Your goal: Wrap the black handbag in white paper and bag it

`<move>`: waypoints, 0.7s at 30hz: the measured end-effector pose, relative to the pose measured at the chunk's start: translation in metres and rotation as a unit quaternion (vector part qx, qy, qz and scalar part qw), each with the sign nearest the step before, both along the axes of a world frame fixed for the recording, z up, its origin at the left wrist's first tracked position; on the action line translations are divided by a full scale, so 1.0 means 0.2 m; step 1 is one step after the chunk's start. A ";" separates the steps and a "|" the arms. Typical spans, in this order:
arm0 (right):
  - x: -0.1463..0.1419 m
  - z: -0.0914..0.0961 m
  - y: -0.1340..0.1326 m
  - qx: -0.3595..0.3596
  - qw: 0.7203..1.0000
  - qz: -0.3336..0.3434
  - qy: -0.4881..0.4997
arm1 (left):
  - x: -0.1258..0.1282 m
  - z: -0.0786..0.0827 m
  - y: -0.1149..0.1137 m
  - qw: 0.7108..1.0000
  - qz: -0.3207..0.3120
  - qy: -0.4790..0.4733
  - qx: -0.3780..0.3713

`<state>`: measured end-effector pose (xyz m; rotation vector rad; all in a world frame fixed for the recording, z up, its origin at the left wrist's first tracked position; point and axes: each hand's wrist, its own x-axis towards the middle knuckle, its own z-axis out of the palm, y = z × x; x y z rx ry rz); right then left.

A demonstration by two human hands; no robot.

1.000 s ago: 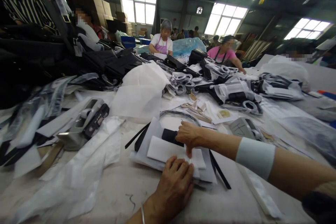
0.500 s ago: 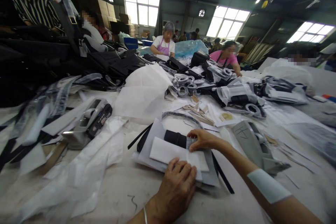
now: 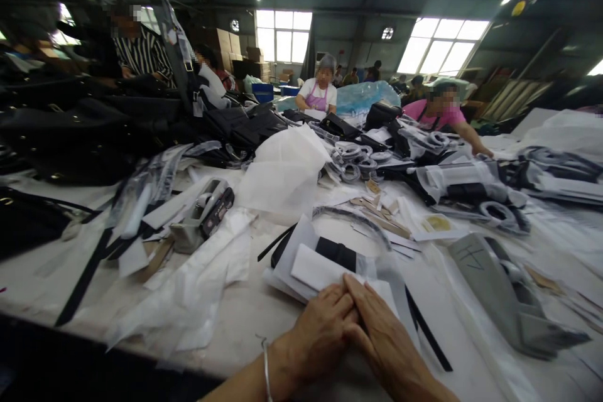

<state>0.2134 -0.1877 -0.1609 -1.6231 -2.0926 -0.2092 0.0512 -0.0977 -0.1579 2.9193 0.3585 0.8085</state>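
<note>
In front of me lies a black bag (image 3: 335,252) with white sheets (image 3: 291,262) around it and its looped handle (image 3: 358,213) in clear plastic. On top rests a white foam sheet (image 3: 315,271). My left hand (image 3: 325,330) is closed at the foam's near edge, fingers bent over it, thumb hidden. Against it lies my right hand (image 3: 384,333), its fingers stretched out flat on the foam and its fingertips touching the left hand. Dark straps (image 3: 429,330) stick out from both sides of the bag.
Grey tape dispensers stand left (image 3: 202,217) and right (image 3: 499,289). Loose white wrapping (image 3: 202,289) and cardboard scraps (image 3: 381,217) lie about. Black bags (image 3: 94,132) are piled at the left; wrapped bags (image 3: 452,182) lie farther back. Co-workers, including a person in a purple apron (image 3: 318,97), are across the table.
My right hand has left the strap side of the bag and come down beside my left hand. The left hand stays at the foam's near edge. The view has swung left.
</note>
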 end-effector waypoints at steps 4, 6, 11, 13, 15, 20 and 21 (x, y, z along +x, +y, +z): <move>0.00 -0.04 0.03 -0.007 0.997 -0.004 -0.080 | -0.23 0.14 0.25 0.994 0.102 0.041 -0.009; 0.03 -0.03 0.04 -0.013 0.995 -0.008 -0.100 | -0.30 0.17 0.33 0.991 0.119 0.060 -0.022; 0.20 0.07 -0.01 -0.061 0.995 0.025 -0.070 | -0.25 0.12 0.15 0.986 0.153 0.036 -0.048; 0.26 0.14 -0.05 -0.085 0.995 0.022 -0.047 | -0.19 0.11 0.01 0.986 0.153 0.018 -0.061; 0.26 0.19 -0.07 -0.094 0.995 0.002 -0.045 | -0.15 0.11 -0.10 0.986 0.147 0.007 -0.073; 0.10 0.08 -0.08 -0.070 0.990 -0.041 -0.112 | -0.16 0.16 -0.15 0.987 0.138 0.025 -0.072; 0.07 0.04 -0.08 -0.058 0.989 -0.057 -0.123 | -0.17 0.17 -0.13 0.988 0.135 0.032 -0.066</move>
